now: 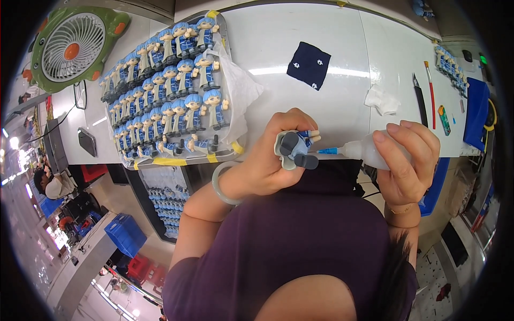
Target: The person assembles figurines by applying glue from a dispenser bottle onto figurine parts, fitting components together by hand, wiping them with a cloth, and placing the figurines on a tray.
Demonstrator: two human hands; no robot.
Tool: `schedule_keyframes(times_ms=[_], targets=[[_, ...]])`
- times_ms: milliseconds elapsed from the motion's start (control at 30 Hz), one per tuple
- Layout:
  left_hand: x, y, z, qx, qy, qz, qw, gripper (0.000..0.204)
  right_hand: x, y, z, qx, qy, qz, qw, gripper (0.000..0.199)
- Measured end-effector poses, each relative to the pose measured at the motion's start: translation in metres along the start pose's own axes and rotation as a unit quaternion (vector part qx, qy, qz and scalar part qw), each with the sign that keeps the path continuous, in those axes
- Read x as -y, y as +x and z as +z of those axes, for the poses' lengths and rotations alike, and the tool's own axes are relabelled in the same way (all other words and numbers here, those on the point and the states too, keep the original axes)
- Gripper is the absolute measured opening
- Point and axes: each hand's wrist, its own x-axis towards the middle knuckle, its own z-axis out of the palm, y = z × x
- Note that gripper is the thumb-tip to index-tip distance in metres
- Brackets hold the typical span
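Figurine (289,142), blue-and-cream, dark soles turned up: held in left hand (265,158) over the table's (342,109) near edge; grip pinching its body between thumb and fingers. Squeeze bottle (371,153), translucent white: right hand (409,168), grip wrapped around it; blue nozzle (328,151) pointing left, just beside figurine, contact not discernible.

Hazards, as judged: over-hard squeeze could send liquid, if any, onto the blue clothing; wrist slip could scrape nozzle across the finish; slackened pinch could drop figurine past the near edge.

Room: open stretch of table from near edge up to dark square cloth (309,65), toward far edge. Left limit: taped tray (225,37) of figurines, white sheet (243,88) spilling over its right edge, liable to catch a forearm. Right limit: crumpled tissue (382,101), then red-handled brush (431,96), toward right end.
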Motion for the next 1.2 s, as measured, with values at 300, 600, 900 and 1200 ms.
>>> schedule_keyframes(times_ms=[300,600,900,1200], targets=[[0.003,-0.002,0.000,-0.005,-0.025,-0.005,1.000,0.045,0.004,0.004,-0.005,0.005,-0.004,-0.006,1.000,0.030],[0.004,-0.002,0.001,-0.003,-0.040,-0.011,0.999,0.045,0.006,0.007,-0.012,0.023,-0.030,-0.020,0.999,0.029],[0.003,-0.001,0.001,-0.008,-0.058,-0.015,0.998,0.045,0.009,0.012,-0.016,0.034,-0.027,-0.006,0.999,0.030],[0.005,-0.002,0.000,-0.010,-0.046,-0.008,0.999,0.045,0.001,0.010,-0.005,0.004,0.001,-0.010,1.000,0.033]])
